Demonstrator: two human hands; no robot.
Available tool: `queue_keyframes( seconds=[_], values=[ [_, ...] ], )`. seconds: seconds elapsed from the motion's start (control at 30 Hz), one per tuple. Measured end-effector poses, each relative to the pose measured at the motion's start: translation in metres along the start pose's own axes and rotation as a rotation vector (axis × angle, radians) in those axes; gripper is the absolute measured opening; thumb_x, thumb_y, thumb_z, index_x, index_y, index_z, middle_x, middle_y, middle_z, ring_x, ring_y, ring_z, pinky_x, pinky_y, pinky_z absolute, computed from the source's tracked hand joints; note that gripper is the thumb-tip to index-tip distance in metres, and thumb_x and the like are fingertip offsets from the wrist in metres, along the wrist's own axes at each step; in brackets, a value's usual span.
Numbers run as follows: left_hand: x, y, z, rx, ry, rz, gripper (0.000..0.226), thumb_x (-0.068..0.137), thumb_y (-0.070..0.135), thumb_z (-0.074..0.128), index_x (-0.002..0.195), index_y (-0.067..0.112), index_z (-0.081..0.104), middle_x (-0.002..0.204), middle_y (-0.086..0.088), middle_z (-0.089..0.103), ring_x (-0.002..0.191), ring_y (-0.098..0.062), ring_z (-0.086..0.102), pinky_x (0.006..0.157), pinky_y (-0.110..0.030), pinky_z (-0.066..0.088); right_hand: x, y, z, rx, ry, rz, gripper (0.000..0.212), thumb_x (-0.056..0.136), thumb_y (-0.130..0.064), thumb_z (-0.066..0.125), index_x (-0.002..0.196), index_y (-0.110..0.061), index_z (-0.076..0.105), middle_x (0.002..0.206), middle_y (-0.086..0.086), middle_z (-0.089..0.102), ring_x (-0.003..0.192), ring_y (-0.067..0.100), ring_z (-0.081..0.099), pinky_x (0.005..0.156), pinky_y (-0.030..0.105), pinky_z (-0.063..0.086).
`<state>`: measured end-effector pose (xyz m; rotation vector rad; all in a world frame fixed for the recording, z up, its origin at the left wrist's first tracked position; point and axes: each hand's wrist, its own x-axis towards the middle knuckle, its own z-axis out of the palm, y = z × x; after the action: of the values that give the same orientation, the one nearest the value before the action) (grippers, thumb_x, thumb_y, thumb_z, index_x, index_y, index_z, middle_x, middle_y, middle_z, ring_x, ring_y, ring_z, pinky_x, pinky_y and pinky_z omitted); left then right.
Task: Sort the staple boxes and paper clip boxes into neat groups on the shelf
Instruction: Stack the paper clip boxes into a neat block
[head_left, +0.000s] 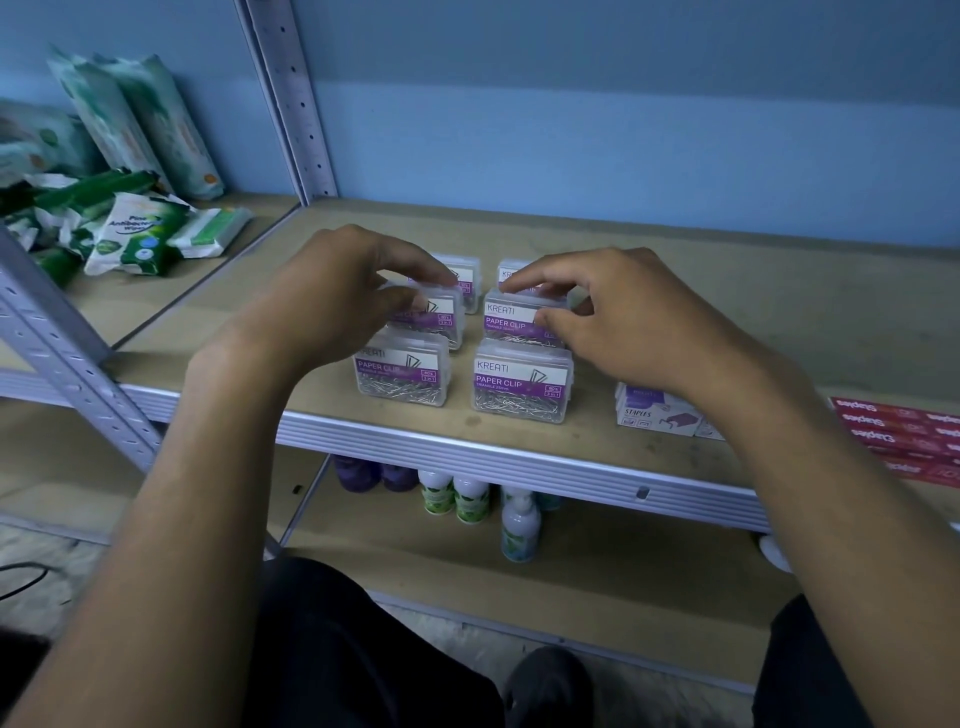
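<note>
Several clear paper clip boxes with purple labels stand in two columns on the wooden shelf (675, 291). The front pair are a left box (402, 376) and a right box (522, 384). My left hand (337, 291) pinches the middle box of the left column (441, 317) with fingers and thumb. My right hand (613, 317) holds the middle box of the right column (511, 322) the same way. The back boxes are mostly hidden behind my fingers. A white and purple staple box (657, 413) lies under my right wrist. Red staple boxes (904, 434) are stacked at the right edge.
Packs of wet wipes (140, 234) are heaped on the neighbouring shelf at the left, past a grey metal upright (296, 98). Small bottles (470, 501) stand on the shelf below. The shelf's metal front edge (467, 449) runs across in front of the boxes.
</note>
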<state>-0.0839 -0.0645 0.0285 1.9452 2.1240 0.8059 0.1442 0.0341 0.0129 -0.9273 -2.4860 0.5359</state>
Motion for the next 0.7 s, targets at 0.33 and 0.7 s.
queue_keyframes(
  seconds=[0.33,0.7],
  values=[
    [-0.01,0.008,-0.005,0.021,-0.024,0.028,0.029,0.091,0.019,0.066,0.111,0.04,0.072,0.113,0.018,0.068,0.099,-0.011,0.063,0.076,-0.024,0.042,-0.01,-0.012,-0.016,0.001,-0.034,0.004,0.035,0.093,-0.025,0.067,0.118,-0.048,0.07,0.112,-0.015,0.068,0.086,-0.005,0.06,0.068,0.015,0.045],
    [-0.016,0.012,-0.009,0.083,-0.049,-0.016,0.027,0.09,0.019,0.068,0.103,0.042,0.074,0.104,0.022,0.068,0.086,0.003,0.058,0.071,-0.008,0.035,-0.018,-0.019,-0.017,-0.033,-0.11,0.011,0.031,0.094,-0.026,0.066,0.113,-0.05,0.071,0.101,-0.021,0.067,0.077,-0.01,0.06,0.071,0.017,0.051]
  ],
)
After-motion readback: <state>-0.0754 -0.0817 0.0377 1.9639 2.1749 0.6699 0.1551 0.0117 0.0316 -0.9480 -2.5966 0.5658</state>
